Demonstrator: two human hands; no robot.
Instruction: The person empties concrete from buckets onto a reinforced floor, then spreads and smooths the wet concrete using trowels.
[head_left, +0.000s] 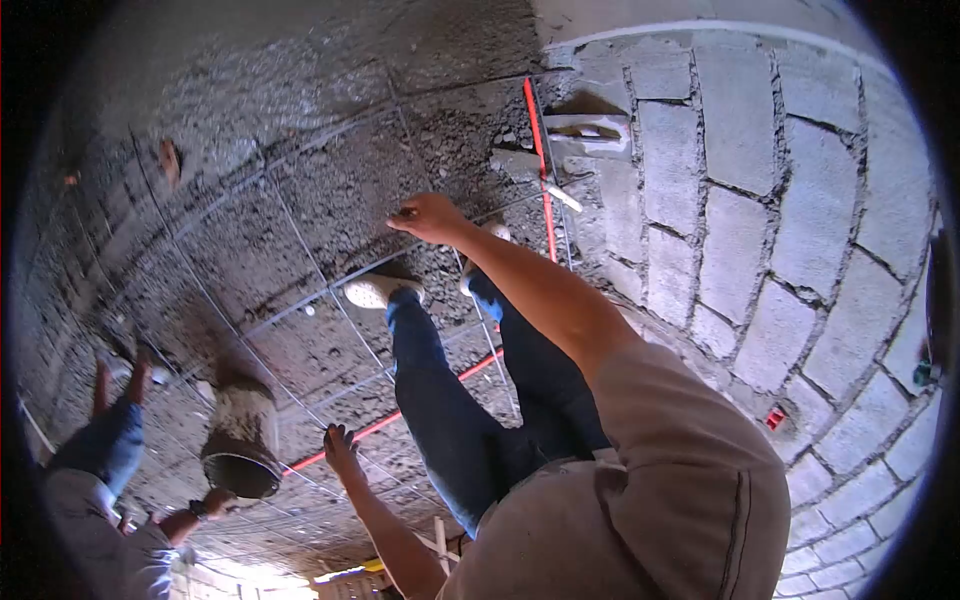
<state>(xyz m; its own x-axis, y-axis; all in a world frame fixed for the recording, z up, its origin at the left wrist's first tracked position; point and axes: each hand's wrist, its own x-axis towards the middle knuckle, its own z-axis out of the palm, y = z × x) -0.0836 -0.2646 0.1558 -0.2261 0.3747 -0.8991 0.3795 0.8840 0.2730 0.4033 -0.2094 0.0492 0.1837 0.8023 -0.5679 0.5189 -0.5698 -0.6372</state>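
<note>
Near the middle, my right hand (425,217) hangs above the gravelly ground, its fingers curled; whether anything small is between them cannot be made out. My left hand (341,448) is lower down, beside the red tube (385,423), its fingers partly bent and dark at the tips. A grid of thin steel rods (305,240) runs over the rubble under both hands. My light shoe (370,291) rests on the ground between the rods.
At the lower left another person (95,500) reaches a hand (217,502) to a dirty bucket (242,440). A block wall (740,150) stands at the right. A trowel (590,134) lies by the upright red tube (540,150). Wet concrete (230,80) covers the upper left.
</note>
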